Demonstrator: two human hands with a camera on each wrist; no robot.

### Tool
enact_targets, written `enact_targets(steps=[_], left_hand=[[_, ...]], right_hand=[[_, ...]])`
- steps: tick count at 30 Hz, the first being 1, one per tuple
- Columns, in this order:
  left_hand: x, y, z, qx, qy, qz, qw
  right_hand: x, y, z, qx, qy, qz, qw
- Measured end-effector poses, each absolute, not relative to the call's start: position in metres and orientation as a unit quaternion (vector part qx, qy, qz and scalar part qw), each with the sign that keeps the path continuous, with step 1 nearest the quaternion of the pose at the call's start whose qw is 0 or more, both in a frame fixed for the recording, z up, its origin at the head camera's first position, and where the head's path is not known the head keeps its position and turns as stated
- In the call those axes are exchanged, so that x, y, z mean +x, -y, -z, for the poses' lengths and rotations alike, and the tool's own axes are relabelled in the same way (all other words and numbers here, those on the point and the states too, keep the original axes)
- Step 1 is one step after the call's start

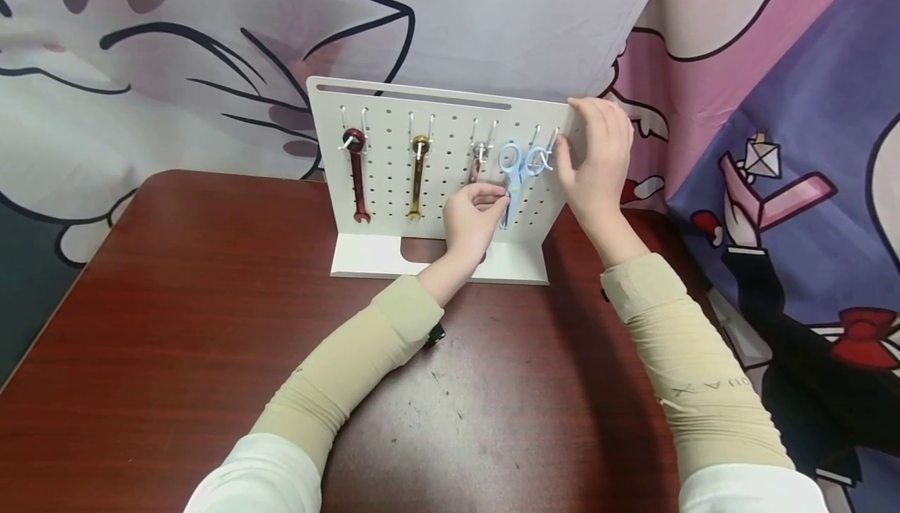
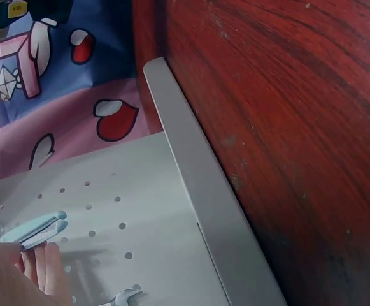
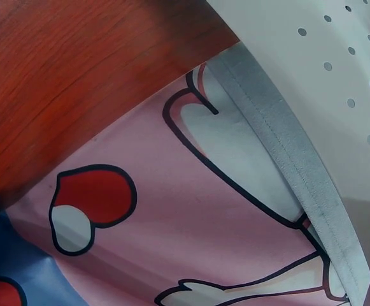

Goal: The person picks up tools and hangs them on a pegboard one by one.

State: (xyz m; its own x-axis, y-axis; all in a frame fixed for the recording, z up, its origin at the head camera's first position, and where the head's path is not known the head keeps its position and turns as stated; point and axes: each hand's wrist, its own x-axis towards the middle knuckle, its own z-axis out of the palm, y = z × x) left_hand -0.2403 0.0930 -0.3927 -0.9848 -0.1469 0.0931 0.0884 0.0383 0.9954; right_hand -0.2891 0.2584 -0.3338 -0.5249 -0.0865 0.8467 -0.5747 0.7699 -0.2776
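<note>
Light blue scissors point(image 1: 516, 172) hang handles up from a hook at the right side of a white pegboard point(image 1: 388, 177). My left hand point(image 1: 469, 222) pinches the scissors between thumb and fingers below the handles; in the left wrist view the blades point(image 2: 41, 228) stick out past the fingers. With its fingers at the top right corner and its thumb on the front, my right hand point(image 1: 603, 150) holds the edge of the pegboard. Just left of the scissors hangs a wrench point(image 1: 480, 155), partly hidden behind my left hand.
A red wrench point(image 1: 357, 177) and a gold wrench point(image 1: 418, 179) hang from hooks farther left. The board's white base point(image 1: 366, 257) stands on a dark red-brown table point(image 1: 232, 325). Printed cloth point(image 1: 492, 21) hangs behind and at the right.
</note>
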Motion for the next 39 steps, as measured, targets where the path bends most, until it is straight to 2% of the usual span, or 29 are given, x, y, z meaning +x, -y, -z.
enact_targets(steps=[16,22,31,39], left_hand=[[-0.246,-0.095,0.398,0.006,0.718,0.690,0.093],[-0.241,-0.089,0.403,-0.020,0.726,0.683,0.080],[-0.230,-0.054,0.412,-0.081,0.747,0.657,0.058],[-0.220,-0.008,0.425,-0.121,0.768,0.625,0.073]], right_hand=[[-0.290,-0.258,0.335,0.202,0.829,-0.267,0.447],[-0.287,-0.257,0.333,0.200,0.833,-0.269,0.441],[-0.281,-0.260,0.326,0.208,0.837,-0.266,0.431],[-0.265,-0.257,0.333,0.179,0.854,-0.221,0.436]])
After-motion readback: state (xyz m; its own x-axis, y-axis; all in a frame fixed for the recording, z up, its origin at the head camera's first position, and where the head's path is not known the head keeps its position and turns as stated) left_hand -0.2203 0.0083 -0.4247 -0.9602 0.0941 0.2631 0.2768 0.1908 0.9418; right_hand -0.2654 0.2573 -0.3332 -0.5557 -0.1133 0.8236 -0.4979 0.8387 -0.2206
